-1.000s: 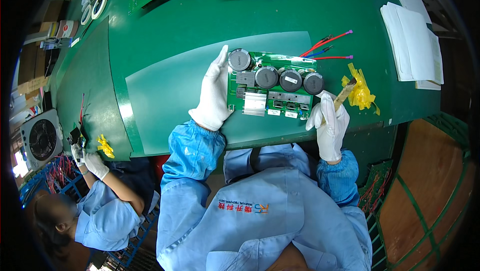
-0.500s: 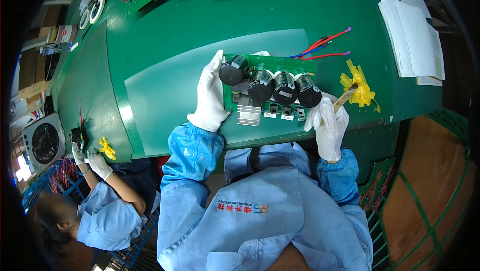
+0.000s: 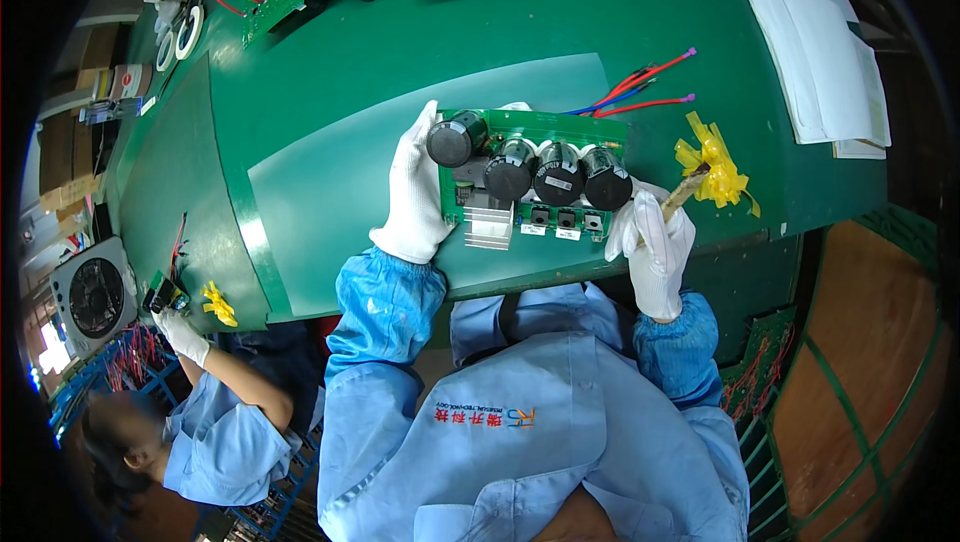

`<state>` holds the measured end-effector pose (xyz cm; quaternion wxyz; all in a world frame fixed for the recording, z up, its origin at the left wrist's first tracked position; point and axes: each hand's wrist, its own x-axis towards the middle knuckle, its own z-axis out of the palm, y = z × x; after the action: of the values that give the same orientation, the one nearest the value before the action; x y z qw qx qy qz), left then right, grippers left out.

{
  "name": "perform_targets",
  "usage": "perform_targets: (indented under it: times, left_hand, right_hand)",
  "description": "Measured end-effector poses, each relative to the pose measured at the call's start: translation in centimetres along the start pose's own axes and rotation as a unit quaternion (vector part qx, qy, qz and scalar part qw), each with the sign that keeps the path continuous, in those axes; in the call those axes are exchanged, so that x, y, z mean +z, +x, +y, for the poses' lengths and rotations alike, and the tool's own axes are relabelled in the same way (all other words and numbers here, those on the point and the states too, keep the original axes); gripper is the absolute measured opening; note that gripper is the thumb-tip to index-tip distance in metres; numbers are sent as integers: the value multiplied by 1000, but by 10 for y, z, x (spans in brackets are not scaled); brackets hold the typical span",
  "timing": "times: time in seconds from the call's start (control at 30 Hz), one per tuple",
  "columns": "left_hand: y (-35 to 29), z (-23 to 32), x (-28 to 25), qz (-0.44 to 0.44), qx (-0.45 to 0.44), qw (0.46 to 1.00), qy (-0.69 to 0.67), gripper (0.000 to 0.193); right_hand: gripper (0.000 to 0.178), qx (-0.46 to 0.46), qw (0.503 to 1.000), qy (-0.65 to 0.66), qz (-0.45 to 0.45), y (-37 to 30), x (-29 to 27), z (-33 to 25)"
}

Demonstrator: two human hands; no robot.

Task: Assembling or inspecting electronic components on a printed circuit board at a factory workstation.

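Circuit board (image 3: 565,128) held over green table (image 3: 620,2).
Gloved left hand (image 3: 411,204) grasps the board's left edge; gloved right hand (image 3: 656,244), at its lower right corner, is closed around a brown stick (image 3: 684,193).

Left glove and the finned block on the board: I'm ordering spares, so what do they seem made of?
Left glove: probably knitted fabric, matte white, judging by its soft creases and faint texture.
Finned block: likely bare metal, perhaps aluminium, with a silvery sheen on thin parallel ridges.
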<state>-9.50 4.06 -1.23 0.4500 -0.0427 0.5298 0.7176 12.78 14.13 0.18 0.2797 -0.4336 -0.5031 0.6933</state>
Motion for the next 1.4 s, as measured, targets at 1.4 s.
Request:
perform_targets:
  times: [1.4]
  left_hand:
    - [2, 3, -1, -45, -32, 998, 12, 56]
  right_hand:
    - [26, -12, 995, 79, -59, 2, -19, 17]
